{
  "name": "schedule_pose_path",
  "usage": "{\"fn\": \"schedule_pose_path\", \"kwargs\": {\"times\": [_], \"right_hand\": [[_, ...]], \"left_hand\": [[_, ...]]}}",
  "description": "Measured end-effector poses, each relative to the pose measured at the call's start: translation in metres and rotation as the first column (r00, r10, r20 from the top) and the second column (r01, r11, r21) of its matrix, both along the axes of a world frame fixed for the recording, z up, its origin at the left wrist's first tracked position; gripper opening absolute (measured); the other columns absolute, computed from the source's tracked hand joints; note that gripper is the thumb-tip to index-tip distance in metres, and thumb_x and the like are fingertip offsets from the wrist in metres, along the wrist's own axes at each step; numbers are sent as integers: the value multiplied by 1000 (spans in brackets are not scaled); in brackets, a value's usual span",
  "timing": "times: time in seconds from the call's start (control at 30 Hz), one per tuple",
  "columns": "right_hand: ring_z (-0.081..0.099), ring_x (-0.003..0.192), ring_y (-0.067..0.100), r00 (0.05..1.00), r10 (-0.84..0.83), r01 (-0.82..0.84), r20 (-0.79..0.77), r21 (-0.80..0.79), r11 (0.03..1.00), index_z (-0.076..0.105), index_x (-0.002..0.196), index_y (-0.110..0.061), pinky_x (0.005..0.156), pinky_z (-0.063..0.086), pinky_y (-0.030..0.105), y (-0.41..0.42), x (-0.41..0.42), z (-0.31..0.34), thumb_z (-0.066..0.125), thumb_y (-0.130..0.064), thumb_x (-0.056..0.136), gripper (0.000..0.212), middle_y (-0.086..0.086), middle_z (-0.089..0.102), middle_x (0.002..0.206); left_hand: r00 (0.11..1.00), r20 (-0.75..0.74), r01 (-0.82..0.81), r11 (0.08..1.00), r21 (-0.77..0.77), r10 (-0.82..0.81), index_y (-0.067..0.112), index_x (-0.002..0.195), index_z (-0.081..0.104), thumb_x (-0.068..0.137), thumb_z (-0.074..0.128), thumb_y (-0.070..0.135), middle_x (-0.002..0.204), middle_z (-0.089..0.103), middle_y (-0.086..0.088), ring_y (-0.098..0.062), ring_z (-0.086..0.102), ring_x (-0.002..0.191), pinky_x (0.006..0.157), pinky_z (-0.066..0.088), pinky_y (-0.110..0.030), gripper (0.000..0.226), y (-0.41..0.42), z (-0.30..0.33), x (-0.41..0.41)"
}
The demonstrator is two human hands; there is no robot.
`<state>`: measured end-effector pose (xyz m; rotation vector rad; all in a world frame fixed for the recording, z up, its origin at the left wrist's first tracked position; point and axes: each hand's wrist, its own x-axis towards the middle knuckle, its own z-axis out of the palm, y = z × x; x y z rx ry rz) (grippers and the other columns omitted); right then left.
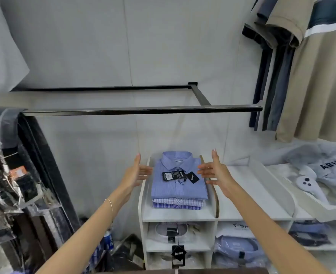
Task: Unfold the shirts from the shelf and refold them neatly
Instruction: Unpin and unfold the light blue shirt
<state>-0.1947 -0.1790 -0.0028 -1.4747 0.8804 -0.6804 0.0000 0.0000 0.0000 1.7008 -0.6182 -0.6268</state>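
The shirts (pixel 178 186) lay in a folded stack on the top of a white shelf (pixel 180 214), a blue one with black tags (pixel 180 176) at its collar uppermost and two checked ones beneath it. The left hand (pixel 136 174) reached in at the stack's left side, fingers spread wide and holding nothing. The right hand (pixel 214 171) reached in at the stack's right side, likewise spread and empty. Neither hand touched the stack. Packaged shirts (pixel 235 247) filled the compartments below, and a black rail (pixel 143 110) crossed the wall above.
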Motion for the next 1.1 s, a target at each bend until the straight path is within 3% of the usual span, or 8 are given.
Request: {"fn": "schedule_pose_path", "kwargs": {"times": [0.4,0.5,0.63,0.77,0.83,0.93,1.03,1.1], "right_hand": [[61,96,24,999,-3,9,-47,121,993,71,92,-12,77,48,32,-88,29,-44,28,-73,87,74,11,70,106],[58,105,25,998,24,-14,-63,158,987,68,98,-16,75,46,30,-103,36,-57,28,-74,86,71,10,65,113],[52,119,26,994,90,-72,-69,225,972,59,123,-18,102,42,44,-117,46,-75,29,-78,82,79,8,56,131],[49,123,18,983,176,-158,-44,275,948,42,140,-29,103,40,44,-122,56,-86,30,-81,81,79,-6,49,138],[52,113,15,979,204,-190,-19,293,937,43,138,-30,90,46,35,-122,61,-88,31,-76,84,72,-6,53,131],[53,118,17,973,230,-212,-25,301,930,44,139,-30,102,42,41,-127,67,-96,37,-74,83,71,-3,54,136],[48,113,18,970,237,-206,-55,333,920,44,130,-29,94,37,41,-125,68,-95,42,-62,91,52,-2,53,125],[48,118,21,965,242,-195,-97,344,918,41,132,-27,97,38,45,-125,69,-97,50,-68,83,64,-3,51,127]], "left_hand": [[995,-62,-75,996,54,78,10,127,56,98,20,59,128,58,-6,-19,52,111,94,36,-35,67,-90,-33,29],[993,-95,-60,997,41,64,13,125,54,101,19,52,115,56,-2,-13,51,97,87,33,-29,58,-105,-42,24],[989,-119,-78,996,50,83,26,114,47,100,21,53,93,54,10,-7,52,85,78,38,-24,41,-119,-49,16],[989,-132,-58,996,75,67,30,97,61,97,19,60,93,67,3,-8,63,82,61,47,-20,52,-131,-69,27],[987,-143,-53,991,123,70,27,99,65,95,17,64,98,70,-5,-15,66,86,64,49,-24,61,-133,-76,32],[981,-181,-44,983,178,76,20,111,67,90,16,72,103,72,-11,-24,68,94,72,52,-31,76,-133,-85,39],[977,-195,-44,977,208,85,21,117,65,89,15,74,105,71,-12,-26,68,97,81,54,-35,78,-134,-89,43],[978,-193,-39,976,216,82,22,117,65,89,15,74,105,71,-11,-26,68,96,82,54,-36,77,-134,-90,44]]}}
